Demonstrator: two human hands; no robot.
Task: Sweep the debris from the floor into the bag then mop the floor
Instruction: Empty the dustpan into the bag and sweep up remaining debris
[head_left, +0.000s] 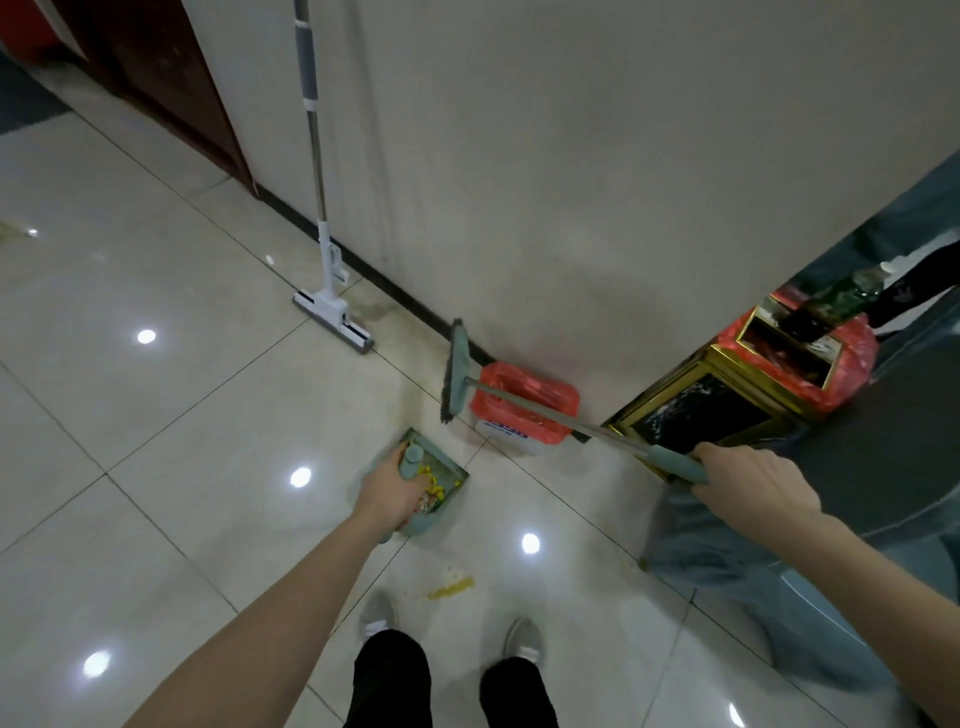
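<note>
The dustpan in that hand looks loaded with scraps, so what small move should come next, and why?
Probably carry the dustpan over to the small bin lined with a red bag and tip it in. The left hand holds the pan with colourful debris in it, the bag stands open just ahead, and the right hand has the broom lifted aside. A yellow smear remains on the floor.

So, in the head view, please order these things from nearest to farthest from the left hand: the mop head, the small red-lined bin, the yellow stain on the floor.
Measured from the left hand, which grips the dustpan:
1. Yellow stain, on the floor just behind the hand, towards the feet.
2. Small red-lined bin, ahead and to the right, by the wall.
3. Mop head, farthest, ahead, at the wall's base.
The first two are fairly close.
</note>
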